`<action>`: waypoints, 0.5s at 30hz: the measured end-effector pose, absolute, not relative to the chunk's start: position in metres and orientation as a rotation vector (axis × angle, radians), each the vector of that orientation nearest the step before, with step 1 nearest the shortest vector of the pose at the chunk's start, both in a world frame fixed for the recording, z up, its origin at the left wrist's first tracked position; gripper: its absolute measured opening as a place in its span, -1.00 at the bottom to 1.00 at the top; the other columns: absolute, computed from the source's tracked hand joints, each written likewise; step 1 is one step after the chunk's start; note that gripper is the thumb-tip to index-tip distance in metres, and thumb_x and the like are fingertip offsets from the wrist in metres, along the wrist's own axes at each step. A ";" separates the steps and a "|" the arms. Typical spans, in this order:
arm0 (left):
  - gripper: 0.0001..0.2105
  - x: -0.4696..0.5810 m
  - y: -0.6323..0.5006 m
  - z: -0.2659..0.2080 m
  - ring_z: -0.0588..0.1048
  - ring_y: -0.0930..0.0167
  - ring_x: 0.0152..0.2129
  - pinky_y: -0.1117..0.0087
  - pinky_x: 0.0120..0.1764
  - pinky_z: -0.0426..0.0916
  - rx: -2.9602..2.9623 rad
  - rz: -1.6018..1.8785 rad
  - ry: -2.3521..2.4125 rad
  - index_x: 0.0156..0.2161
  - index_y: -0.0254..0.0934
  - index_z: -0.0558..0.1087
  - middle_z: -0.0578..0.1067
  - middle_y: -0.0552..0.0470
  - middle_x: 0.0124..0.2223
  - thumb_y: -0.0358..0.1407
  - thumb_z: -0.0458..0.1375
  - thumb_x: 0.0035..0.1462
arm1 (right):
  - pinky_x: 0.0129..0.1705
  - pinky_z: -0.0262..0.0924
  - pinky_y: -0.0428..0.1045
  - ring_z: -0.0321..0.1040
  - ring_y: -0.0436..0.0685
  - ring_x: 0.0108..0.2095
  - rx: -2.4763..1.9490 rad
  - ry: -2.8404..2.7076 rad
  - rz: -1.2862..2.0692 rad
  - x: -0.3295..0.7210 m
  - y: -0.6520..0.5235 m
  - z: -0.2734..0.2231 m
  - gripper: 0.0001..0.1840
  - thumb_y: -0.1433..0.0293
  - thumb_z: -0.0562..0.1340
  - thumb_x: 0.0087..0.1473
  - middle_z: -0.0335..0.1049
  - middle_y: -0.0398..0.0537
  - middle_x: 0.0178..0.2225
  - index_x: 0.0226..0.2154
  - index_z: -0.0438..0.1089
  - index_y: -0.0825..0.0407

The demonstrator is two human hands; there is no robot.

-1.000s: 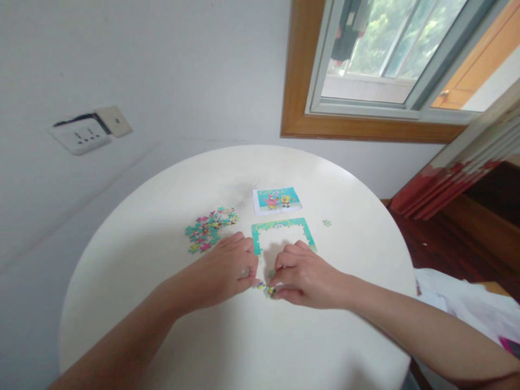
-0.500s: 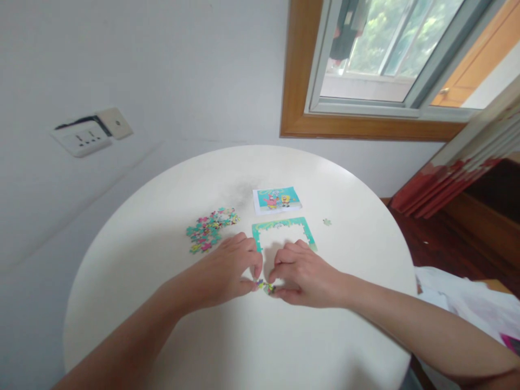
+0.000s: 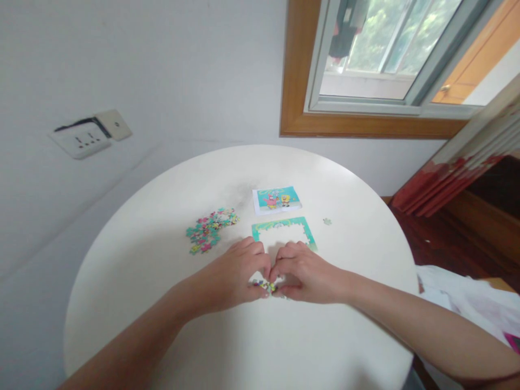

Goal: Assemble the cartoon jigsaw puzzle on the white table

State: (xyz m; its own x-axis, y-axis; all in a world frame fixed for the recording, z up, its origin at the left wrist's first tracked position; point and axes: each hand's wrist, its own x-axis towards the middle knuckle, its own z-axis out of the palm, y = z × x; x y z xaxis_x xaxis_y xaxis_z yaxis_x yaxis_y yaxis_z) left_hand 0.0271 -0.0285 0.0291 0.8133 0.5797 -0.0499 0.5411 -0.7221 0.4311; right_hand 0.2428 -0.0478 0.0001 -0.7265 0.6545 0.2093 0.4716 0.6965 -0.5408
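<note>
A few small jigsaw puzzle pieces [image 3: 267, 286], yellow, green and dark, lie joined or touching between my two hands near the table's front half. My left hand [image 3: 239, 273] pinches them from the left, thumb below and index finger curled above. From the right, my right hand [image 3: 304, 275] grips their other side with thumb and forefinger. Just beyond the fingers is the turquoise puzzle frame [image 3: 306, 230], its near edge hidden by my hands. Behind it lies a picture card [image 3: 280, 199] with two cartoon figures.
To the left is a heap of loose puzzle pieces [image 3: 205, 233], turquoise, pink and yellow. A single pale green piece [image 3: 327, 221] lies right of the frame. All rest on a round white table [image 3: 345, 341] against the wall, below a wood-framed window [image 3: 365, 124].
My left hand has moved right, so the fingertips of both hands now nearly meet. The pieces that showed a small gap between them are now close together.
</note>
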 end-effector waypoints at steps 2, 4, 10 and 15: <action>-0.90 0.029 -0.029 0.026 0.30 0.32 -0.24 0.32 -0.14 0.14 2.579 0.130 0.826 -0.31 -0.23 0.44 0.36 0.04 -0.29 -0.27 0.24 0.07 | -0.11 -0.02 0.00 0.26 0.07 -0.17 -0.867 -2.508 0.655 0.243 -0.047 0.000 -0.83 0.32 0.35 0.00 0.40 -0.13 -0.27 -0.28 0.47 -0.03; -0.91 0.030 -0.029 0.023 0.30 0.33 -0.25 0.32 -0.13 0.13 2.587 0.140 0.809 -0.34 -0.22 0.45 0.35 0.05 -0.31 -0.26 0.23 0.10 | -0.12 -0.02 0.00 0.26 0.07 -0.17 -0.865 -2.501 0.651 0.243 -0.047 -0.001 -0.85 0.32 0.34 0.00 0.40 -0.13 -0.27 -0.29 0.47 -0.03; -0.93 0.033 -0.028 0.023 0.32 0.38 -0.27 0.34 -0.12 0.13 2.538 0.180 0.746 -0.37 -0.23 0.44 0.36 0.08 -0.33 -0.33 0.18 0.15 | -0.14 -0.04 0.02 0.25 0.09 -0.18 -0.839 -2.508 0.577 0.245 -0.048 -0.001 -0.84 0.29 0.33 0.02 0.40 -0.14 -0.30 -0.28 0.47 -0.06; -0.93 0.031 -0.024 0.029 0.33 0.37 -0.26 0.35 -0.13 0.16 2.495 0.241 0.831 -0.37 -0.24 0.44 0.38 0.06 -0.31 -0.34 0.15 0.15 | -0.13 0.01 0.01 0.27 0.07 -0.22 -0.878 -2.424 0.530 0.260 -0.037 0.009 -0.88 0.35 0.25 0.11 0.40 -0.10 -0.31 -0.27 0.47 -0.02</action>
